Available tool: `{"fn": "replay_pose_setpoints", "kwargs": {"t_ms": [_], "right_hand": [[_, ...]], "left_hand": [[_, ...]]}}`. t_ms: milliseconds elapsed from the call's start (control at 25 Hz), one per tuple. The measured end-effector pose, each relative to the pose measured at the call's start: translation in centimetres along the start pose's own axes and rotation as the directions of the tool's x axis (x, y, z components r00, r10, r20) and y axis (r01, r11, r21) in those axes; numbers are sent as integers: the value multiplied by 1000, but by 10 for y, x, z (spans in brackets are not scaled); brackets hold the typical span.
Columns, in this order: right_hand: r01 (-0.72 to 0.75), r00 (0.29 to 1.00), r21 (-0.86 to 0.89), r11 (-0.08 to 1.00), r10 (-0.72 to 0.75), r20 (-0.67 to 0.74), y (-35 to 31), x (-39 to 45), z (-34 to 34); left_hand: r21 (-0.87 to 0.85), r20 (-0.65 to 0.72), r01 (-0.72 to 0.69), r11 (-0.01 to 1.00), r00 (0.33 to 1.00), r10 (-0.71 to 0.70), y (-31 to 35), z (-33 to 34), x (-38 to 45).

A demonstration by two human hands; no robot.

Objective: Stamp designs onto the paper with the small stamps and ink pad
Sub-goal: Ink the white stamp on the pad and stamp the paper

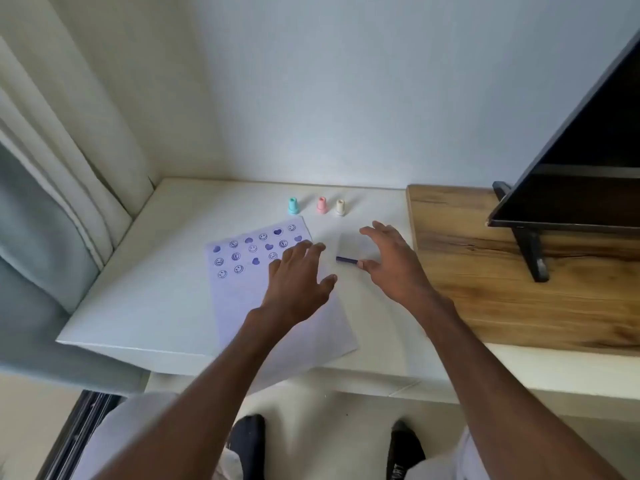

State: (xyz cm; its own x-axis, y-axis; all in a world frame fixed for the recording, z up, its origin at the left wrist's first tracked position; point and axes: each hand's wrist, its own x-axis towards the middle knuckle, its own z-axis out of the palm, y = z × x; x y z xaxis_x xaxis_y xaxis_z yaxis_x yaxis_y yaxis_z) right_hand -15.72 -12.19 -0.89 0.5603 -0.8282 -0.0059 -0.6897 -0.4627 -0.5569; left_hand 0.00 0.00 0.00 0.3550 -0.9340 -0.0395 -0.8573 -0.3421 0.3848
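Note:
A white paper [242,296] lies slanted on the white table [145,292], its upper part covered with several purple stamped smileys and hearts. My left hand [298,278] rests flat on the paper, fingers straight. Right of the paper sits the ink pad [349,252], its lid pale and a purple edge showing at the front. My right hand [391,261] hovers spread over the pad, thumb tip near the purple edge; whether it touches is unclear. Three small stamps stand in a row behind the paper: blue [293,206], pink [322,205] and cream [340,207].
A wooden board [485,278] lies on the table's right part, carrying a dark screen [585,161] on a black foot. A wall stands close behind the table. Curtains [52,188] hang at the left. My legs and feet show below the table's front edge.

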Motion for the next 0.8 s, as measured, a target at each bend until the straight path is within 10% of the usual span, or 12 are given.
{"fn": "replay_pose_setpoints", "kwargs": {"t_ms": [280, 800], "right_hand": [[-13, 998, 5, 1000, 12, 65, 11, 9, -9], [-72, 993, 235, 969, 46, 113, 10, 12, -23]], "left_hand": [[-258, 28, -58, 965, 997, 67, 0, 17, 42], [-224, 9, -93, 970, 995, 98, -5, 22, 46]]}}
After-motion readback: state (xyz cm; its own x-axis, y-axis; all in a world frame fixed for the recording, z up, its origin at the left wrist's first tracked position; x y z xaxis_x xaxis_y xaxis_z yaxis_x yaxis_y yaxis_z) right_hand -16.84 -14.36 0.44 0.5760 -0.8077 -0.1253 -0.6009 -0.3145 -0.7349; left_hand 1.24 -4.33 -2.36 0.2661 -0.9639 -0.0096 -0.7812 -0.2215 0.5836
